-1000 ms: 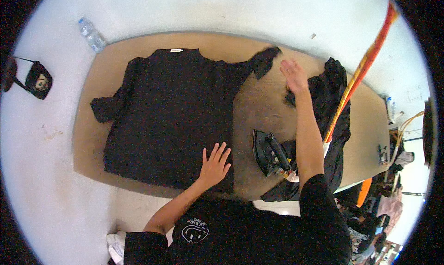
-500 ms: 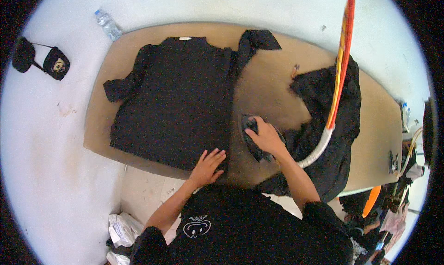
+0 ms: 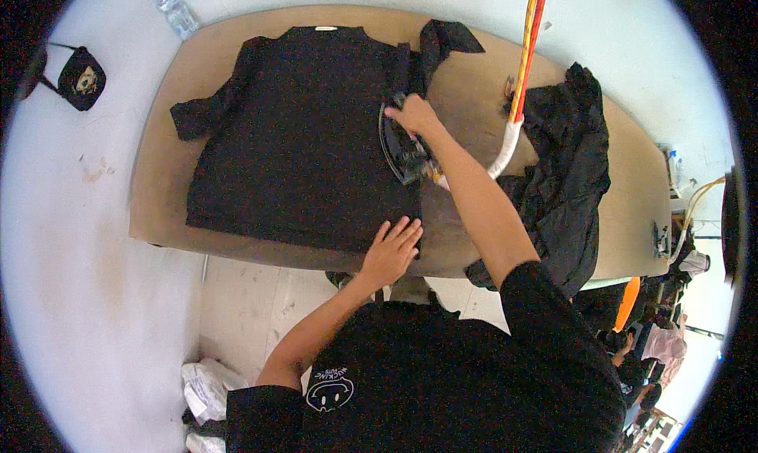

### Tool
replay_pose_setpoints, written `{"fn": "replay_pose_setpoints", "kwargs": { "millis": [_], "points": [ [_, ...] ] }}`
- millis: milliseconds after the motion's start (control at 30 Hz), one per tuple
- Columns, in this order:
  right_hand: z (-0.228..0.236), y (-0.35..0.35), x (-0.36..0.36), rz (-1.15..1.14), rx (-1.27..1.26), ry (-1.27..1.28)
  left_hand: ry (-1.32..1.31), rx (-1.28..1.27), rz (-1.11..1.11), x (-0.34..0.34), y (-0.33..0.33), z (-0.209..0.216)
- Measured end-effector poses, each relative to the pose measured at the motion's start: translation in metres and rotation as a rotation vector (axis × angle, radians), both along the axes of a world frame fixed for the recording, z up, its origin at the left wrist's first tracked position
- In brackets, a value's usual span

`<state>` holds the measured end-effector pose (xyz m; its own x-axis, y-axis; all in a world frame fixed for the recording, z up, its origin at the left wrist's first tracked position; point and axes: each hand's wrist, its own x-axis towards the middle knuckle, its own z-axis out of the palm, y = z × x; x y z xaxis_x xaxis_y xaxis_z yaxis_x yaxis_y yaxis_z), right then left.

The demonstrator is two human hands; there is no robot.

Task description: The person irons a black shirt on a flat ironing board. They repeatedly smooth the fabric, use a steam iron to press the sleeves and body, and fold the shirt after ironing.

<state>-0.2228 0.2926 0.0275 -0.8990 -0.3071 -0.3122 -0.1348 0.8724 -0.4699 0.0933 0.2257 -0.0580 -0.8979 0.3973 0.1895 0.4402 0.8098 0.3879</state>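
Note:
A black long-sleeved shirt (image 3: 308, 145) lies spread over the brown padded ironing table (image 3: 466, 97), collar at the far side. On its right edge stands a dark steam iron (image 3: 401, 159). My right hand (image 3: 415, 116) is wrapped round the iron's handle, the arm stretched far forward. Near the shirt's lower right corner my left hand (image 3: 392, 251) rests flat on the hem, fingers spread. The iron's white-wrapped hose (image 3: 505, 151) rises beside my right forearm into a red and yellow cord (image 3: 530, 50).
A crumpled black garment (image 3: 564, 176) covers the table's right part. Beyond the far left corner stands a plastic bottle (image 3: 177, 12). A small black bag (image 3: 81, 80) hangs at the left. White plastic bags (image 3: 209, 390) lie at the lower left. People sit farther off at the lower right.
My right hand has carried the iron from the bare table beside the shirt forward onto its right edge. My left hand has shifted slightly right along the hem. The view has shifted too.

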Motion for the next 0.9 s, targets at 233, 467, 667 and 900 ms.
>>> {"fn": "replay_pose_setpoints", "kwargs": {
  "millis": [233, 467, 667, 900],
  "points": [
    [-0.004, 0.028, 0.172, 0.013, -0.123, 0.048, -0.223, 0.524, -0.016, 0.012, -0.091, -0.003],
    [0.021, 0.015, 0.25, 0.229, 0.057, 0.04, 0.097, -0.235, 0.743, 0.012, -0.295, -0.011],
    [0.023, -0.08, 0.241, 0.519, 0.095, 0.072, -0.088, -0.206, 1.055, 0.025, -0.404, -0.004],
    [0.017, -0.245, 0.205, 0.697, -0.01, -0.079, -0.181, -0.199, 1.255, 0.017, -0.443, -0.008]
  ]
}}
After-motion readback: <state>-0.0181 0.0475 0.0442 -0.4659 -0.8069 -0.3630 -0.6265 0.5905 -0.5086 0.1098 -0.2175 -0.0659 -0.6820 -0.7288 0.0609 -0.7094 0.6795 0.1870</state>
